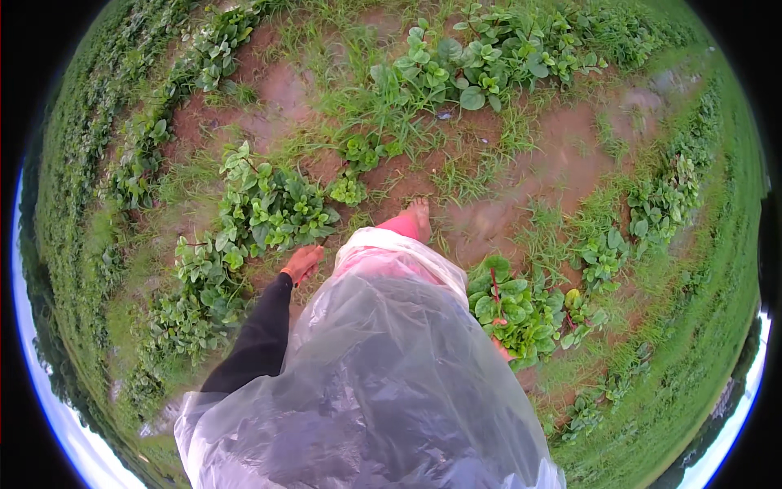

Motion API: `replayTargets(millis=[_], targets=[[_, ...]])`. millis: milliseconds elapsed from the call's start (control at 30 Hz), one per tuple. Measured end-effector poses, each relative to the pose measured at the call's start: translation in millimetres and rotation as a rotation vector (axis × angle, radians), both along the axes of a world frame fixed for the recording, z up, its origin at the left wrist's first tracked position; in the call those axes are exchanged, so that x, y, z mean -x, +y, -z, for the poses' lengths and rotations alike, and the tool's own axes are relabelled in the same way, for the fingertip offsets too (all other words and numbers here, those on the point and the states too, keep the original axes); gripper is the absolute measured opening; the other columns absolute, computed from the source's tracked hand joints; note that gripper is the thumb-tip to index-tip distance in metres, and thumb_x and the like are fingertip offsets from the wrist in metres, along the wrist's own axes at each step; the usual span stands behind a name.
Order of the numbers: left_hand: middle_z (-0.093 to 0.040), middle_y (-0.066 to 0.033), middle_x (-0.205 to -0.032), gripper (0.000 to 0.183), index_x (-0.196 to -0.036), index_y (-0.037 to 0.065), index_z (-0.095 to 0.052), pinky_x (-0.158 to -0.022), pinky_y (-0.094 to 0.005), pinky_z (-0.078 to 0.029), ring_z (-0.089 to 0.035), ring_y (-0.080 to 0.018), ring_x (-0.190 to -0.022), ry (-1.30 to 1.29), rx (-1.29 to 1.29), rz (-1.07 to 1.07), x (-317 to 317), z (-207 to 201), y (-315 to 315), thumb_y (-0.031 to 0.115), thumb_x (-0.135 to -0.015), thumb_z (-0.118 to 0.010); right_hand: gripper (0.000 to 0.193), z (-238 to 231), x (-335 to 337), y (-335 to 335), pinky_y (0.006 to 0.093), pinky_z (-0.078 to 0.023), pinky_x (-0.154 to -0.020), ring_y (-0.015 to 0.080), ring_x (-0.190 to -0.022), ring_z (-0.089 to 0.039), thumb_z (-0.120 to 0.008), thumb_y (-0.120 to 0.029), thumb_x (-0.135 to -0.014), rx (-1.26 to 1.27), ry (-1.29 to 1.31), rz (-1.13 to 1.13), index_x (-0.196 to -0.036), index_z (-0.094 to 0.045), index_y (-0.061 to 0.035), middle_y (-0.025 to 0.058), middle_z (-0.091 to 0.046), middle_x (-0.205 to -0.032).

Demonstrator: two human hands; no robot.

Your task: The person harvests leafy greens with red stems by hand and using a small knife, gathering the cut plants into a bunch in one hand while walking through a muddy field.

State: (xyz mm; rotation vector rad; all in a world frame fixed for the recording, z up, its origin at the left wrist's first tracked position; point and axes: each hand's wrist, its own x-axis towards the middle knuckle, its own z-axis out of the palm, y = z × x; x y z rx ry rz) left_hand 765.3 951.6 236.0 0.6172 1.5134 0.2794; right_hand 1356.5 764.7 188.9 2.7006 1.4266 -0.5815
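Observation:
On the right, my right hand (503, 349) is closed around a bunch of leafy greens with red stems (521, 308). The leaves cover most of its fingers, and that arm is hidden behind the clear plastic sheet (391, 350) over my body. My left hand (302, 265), at the end of a black sleeve, hangs low at the left beside a leafy green plant (269, 204). Its fingers look curled together; whatever they may hold is too small to make out. One bare foot (419, 218) shows ahead on the soil, below pink cloth.
Wet brown soil (562, 155) with puddles and grass tufts lies between the crop rows. A thick clump of plants (481, 61) grows ahead. Another row (664, 196) runs along the right, and more rows (147, 155) stretch along the left.

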Motion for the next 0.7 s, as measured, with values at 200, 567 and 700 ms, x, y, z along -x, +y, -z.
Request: replayTargets(millis=[200,567,700], targets=[[-0.056,-0.0051,-0.061,0.043,-0.09,0.003,-0.059,-0.044,-0.0312,-0.04,-0.051,-0.0132,-0.048,0.172,-0.02,0.061,-55,69,77,0.046,-0.09,-0.055,0.057,5,-39,101,0.0488,-0.035,-0.105,0.0263,-0.124,-0.052,-0.06,-0.054,-0.084,0.087,-0.226,-0.378,-0.13,-0.056,-0.0206,0.0002,-0.058,-0.134],[-0.064,-0.0235,-0.088,0.043,-0.107,0.007,-0.05,-0.073,-0.0474,-0.046,-0.063,-0.0423,-0.086,0.341,-0.285,-0.158,-149,230,263,0.042,-0.084,-0.058,0.036,-48,-18,356,0.0425,-0.053,-0.084,0.0297,-0.098,-0.067,-0.055,-0.04,-0.093,-0.198,-0.233,-0.881,-0.115,-0.065,-0.0149,0.0055,-0.07,-0.109],[-0.058,-0.0058,-0.106,0.046,-0.115,0.013,-0.05,-0.056,-0.0289,-0.042,-0.058,-0.022,-0.072,0.028,-0.125,-0.484,-178,265,304,0.046,-0.086,-0.06,0.037,-28,-6,412,0.0424,-0.052,-0.086,0.0307,-0.1,-0.066,-0.054,-0.04,-0.093,-0.233,-0.226,-1.019,-0.117,-0.064,-0.0141,0.0069,-0.07,-0.112]])
